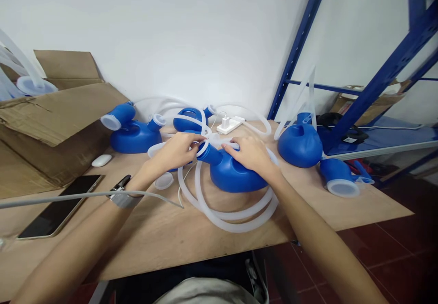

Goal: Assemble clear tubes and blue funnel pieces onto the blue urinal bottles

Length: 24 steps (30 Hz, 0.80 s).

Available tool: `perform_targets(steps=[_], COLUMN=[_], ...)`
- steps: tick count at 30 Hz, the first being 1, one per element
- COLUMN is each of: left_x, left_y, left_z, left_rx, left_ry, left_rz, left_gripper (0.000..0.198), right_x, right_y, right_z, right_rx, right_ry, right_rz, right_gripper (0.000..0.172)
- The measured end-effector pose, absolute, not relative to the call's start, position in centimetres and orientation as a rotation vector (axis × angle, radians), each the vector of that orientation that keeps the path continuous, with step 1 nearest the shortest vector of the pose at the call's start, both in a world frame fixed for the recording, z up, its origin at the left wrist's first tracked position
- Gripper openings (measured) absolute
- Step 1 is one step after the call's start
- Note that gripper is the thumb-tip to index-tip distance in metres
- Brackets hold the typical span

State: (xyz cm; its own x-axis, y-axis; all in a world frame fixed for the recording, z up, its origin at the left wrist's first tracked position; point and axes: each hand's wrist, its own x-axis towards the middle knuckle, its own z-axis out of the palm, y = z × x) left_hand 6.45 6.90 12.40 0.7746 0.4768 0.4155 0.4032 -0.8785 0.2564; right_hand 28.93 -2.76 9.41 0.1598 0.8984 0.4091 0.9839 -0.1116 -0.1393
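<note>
In front of me a blue plastic urinal bottle [236,176] rests on the table, its angled neck pointing left. My left hand [179,150] is closed at the mouth of that neck, thumb and fingers pinching a translucent cap [204,149]. My right hand [249,154] grips the bottle's top from the right, with the fingers partly hidden behind it. A long translucent tube [236,226] loops around the bottle on the tabletop. Beside my left wrist lies a loose translucent lid [164,181].
More blue bottles stand at left [135,137], behind [186,121] and right [300,144]. A blue funnel piece [337,174] lies near the right edge. An open cardboard box [54,135], a phone [61,208], a white power strip [231,125] and a cable [85,195] are also there.
</note>
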Motion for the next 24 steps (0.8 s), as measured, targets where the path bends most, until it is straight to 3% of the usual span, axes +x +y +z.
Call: perform_targets(steps=[3, 8, 14, 24], left_x=[6.8, 7.7, 7.8, 10.1], left_y=[6.1, 5.1, 5.1, 6.4], left_z=[12.4, 12.4, 12.4, 12.6], left_rx=[2.697, 2.562, 2.450, 2.258], left_ry=[0.750, 0.857, 0.843, 0.773], left_rz=[0.752, 0.832, 0.893, 0.708], left_gripper=[0.037, 0.046, 0.034, 0.025], right_x=[28.9, 28.7, 28.8, 28.8], right_y=[-2.8, -2.9, -2.8, -3.0], right_z=[9.4, 9.7, 9.5, 9.7], right_rx=[-2.079, -2.094, -2.072, -2.099], right_ry=[-1.788, -1.790, -1.817, -1.823], right_rz=[-0.302, -0.272, -0.282, -0.283], right_gripper=[0.051, 0.050, 0.052, 0.054])
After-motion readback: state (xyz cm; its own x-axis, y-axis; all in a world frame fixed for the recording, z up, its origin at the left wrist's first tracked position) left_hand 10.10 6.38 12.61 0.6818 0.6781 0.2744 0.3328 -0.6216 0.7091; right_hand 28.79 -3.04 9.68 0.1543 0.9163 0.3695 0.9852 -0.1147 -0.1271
